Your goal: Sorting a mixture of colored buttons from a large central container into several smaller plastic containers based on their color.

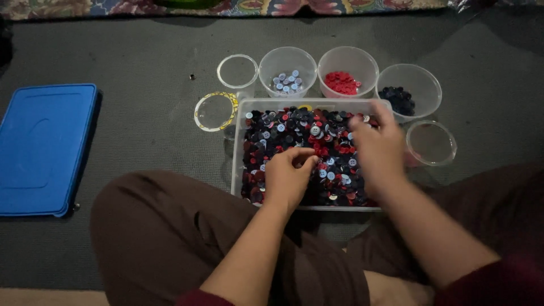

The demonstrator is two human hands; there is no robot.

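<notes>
A clear rectangular tub [237, 147] on the floor in front of me holds several mixed buttons [309, 133], red, dark blue and light blue. My left hand [289, 175] rests over the buttons near the tub's front, fingertips pinched together; what they grip is too small to tell. My right hand [377, 144] hovers blurred over the tub's right side, fingers spread above the buttons. Behind the tub stand three clear cups: one with light blue buttons [287, 82], one with red buttons [341, 83], one with dark buttons [398, 99].
A blue lid [42, 147] lies on the grey mat at the left. Clear round lids [237, 71] [215, 111] [431, 142] sit around the tub. My crossed legs in brown trousers [170, 232] fill the foreground. A patterned cloth [272, 7] runs along the far edge.
</notes>
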